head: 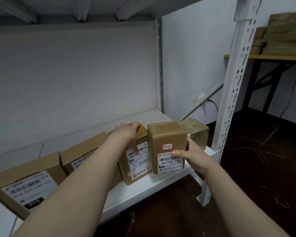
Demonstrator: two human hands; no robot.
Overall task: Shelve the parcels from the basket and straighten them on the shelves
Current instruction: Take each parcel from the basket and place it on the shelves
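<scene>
Cardboard parcel (167, 139), gripped by the right hand (195, 157) with thumb (178, 153) on its label (171, 162), is likely being squared on the shelf (162, 183). Left hand (127, 132) clasps the next parcel (137, 161) by its top, probably steadying it.

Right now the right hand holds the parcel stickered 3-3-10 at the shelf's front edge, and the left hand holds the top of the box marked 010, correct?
The head view shows the left hand holding the top of the neighbouring parcel, left of the 3-3-10 parcel, not the 010 box. The right hand holds the 3-3-10 parcel at the front edge of the shelf.
</scene>
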